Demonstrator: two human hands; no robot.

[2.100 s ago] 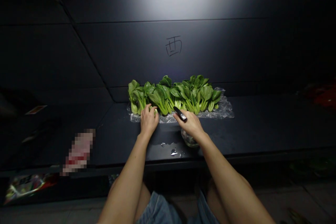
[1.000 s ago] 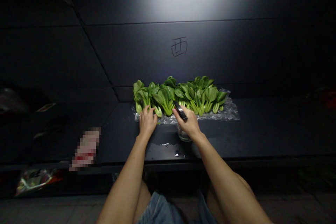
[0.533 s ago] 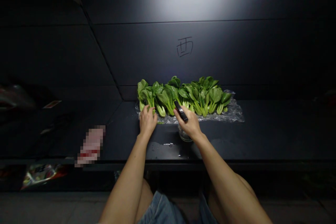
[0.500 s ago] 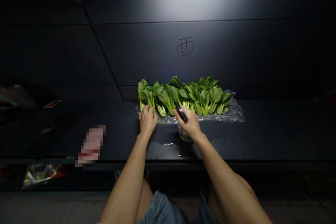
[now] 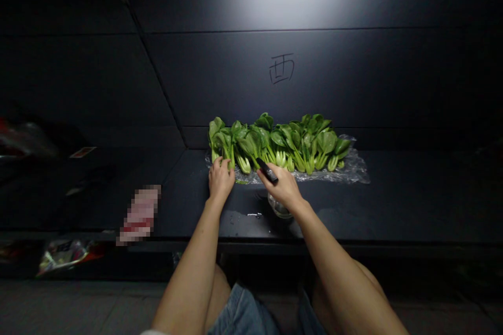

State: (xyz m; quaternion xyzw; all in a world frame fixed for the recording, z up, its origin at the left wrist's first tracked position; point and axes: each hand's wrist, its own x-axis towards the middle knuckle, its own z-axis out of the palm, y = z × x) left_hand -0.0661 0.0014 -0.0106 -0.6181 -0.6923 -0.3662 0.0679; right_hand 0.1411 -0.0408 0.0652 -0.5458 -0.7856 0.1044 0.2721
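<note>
Row of greens [image 5: 279, 140] is lying crosswise just past both hands on plastic film [image 5: 357, 168] — left hand [image 5: 221, 180] is nearer, overlapping left-end stems [image 5: 232, 158], can't tell if its fingers are pinching — right hand [image 5: 286, 187] is gripping black-topped bottle [image 5: 280, 209] before mid-row, fingers wrapped.

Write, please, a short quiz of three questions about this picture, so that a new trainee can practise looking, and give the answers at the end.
1. True or false: the greens lie on plastic.
2. Choose one: seen in the picture, where is the mark on the wall? A) below the greens; B) level with the greens; C) above the greens.
3. What does the right grip hold?

Key: 1. True. 2. C. 3. A bottle.
</note>
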